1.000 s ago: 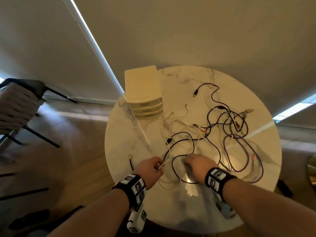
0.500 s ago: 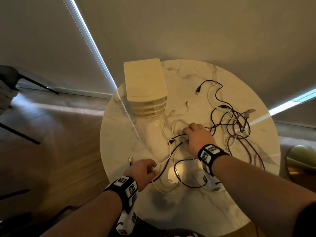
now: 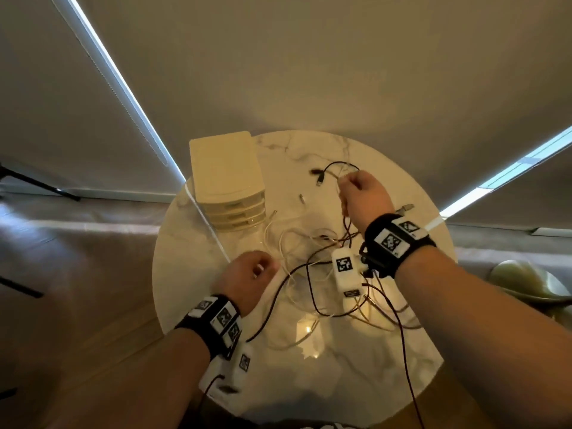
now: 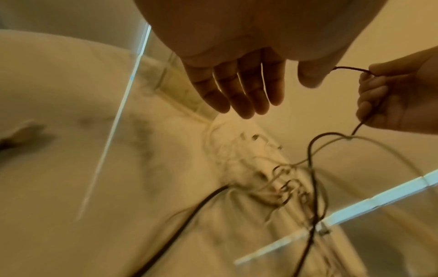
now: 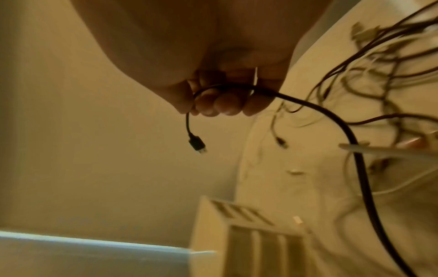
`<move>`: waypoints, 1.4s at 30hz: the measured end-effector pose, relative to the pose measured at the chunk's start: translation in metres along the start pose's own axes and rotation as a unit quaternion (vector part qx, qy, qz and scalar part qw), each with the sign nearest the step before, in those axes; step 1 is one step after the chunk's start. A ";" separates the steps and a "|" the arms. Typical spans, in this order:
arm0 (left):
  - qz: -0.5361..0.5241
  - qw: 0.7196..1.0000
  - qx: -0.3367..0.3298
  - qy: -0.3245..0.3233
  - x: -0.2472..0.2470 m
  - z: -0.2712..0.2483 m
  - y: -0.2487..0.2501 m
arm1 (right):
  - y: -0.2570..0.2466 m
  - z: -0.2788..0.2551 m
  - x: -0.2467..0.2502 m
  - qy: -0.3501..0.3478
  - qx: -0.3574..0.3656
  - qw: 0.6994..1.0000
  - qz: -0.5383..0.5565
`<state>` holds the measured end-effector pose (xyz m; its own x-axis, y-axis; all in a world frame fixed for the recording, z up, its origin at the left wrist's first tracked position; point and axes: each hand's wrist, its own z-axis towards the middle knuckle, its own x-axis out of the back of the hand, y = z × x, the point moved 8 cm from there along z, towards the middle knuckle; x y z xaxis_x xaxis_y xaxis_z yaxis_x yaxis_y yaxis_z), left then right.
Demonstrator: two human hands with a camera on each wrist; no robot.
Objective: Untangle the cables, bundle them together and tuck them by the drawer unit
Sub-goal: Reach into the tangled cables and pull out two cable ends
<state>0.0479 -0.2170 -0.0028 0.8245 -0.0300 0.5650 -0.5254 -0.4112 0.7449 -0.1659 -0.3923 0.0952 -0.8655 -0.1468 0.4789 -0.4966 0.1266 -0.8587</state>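
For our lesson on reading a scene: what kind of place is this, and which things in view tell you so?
Probably a room in a home. A round marble-look table stands on a wood floor, with drawn window blinds behind, a small drawer unit and loose charging cables on top.

Drawer unit [image 3: 227, 178] sits at far-left edge of round table [image 3: 185, 243], blocks that corner. Bare marble strip btwn unit front and left hand [image 3: 247, 275], passable. Cable tangle [image 3: 309, 252] fills table centre from just right of the unit to the right rim; white and dark loops cross, no clean path thru. Right hand [image 3: 363, 196] holds black cable [image 5: 355, 142] lifted off the pile; strand hangs across the centre-right. Near edge [image 3: 309, 382] mostly bare marble, one dark strand trails over near-right rim.
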 end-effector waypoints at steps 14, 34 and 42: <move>-0.488 0.872 -0.023 0.028 -0.018 -0.038 0.168 | 0.017 -0.138 0.009 -0.272 0.203 0.938 -0.070; -0.416 0.875 -0.079 0.234 0.128 -0.056 0.171 | 0.006 -0.086 0.068 -0.128 0.175 0.970 -0.111; -0.197 0.954 -0.207 0.094 0.065 -0.063 0.242 | -0.090 -0.125 0.043 -0.224 0.335 0.905 -0.134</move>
<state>-0.0386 -0.2608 0.2366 0.9436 0.2319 0.2362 -0.2517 0.0393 0.9670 -0.1671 -0.2877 0.2157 -0.5318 -0.4864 0.6933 -0.4038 -0.5739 -0.7124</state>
